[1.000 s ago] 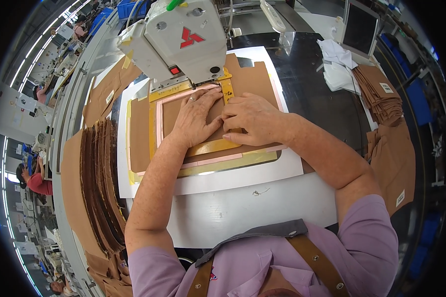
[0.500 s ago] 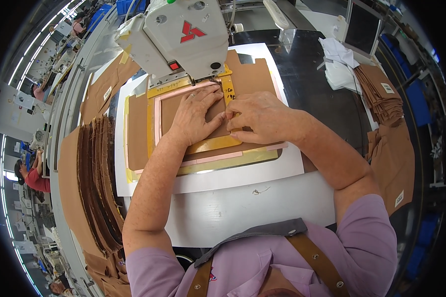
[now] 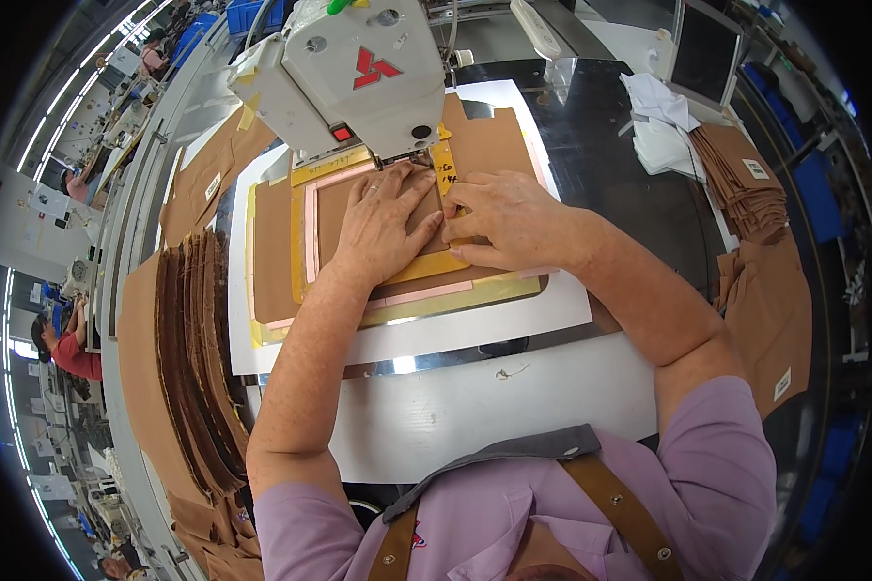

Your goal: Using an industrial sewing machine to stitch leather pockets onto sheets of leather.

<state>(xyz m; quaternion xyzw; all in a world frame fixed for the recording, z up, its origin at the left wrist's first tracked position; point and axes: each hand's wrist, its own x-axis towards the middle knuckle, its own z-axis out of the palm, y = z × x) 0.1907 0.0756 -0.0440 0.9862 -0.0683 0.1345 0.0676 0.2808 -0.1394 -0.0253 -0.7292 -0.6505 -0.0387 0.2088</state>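
Note:
A yellow frame (image 3: 422, 268) with pink edging lies on brown fabric (image 3: 482, 147), partly under the white sewing machine head (image 3: 358, 82). My left hand (image 3: 386, 223) rests flat on the fabric inside the frame, fingers stretched toward the needle area and slightly spread. At the frame's right bar, my right hand (image 3: 513, 221) has bent fingers, with fingertips and thumb close together by the bar's inner edge. Whatever those fingertips pinch is hidden. Under the fabric is a clear plate with yellow and pink strips (image 3: 426, 308), and below that a white sheet (image 3: 397, 347).
A thick stack of brown fabric pieces (image 3: 186, 358) stands at the left. More folded brown pieces (image 3: 741, 189) lie at the right, near white cloths (image 3: 661, 126). A dark screen (image 3: 704, 53) stands far right. Other people work at the far left.
The frame, plate and white sheet have slid a little away from me, baring a shiny strip along the table's near part. My hands stay on them and have shifted slightly.

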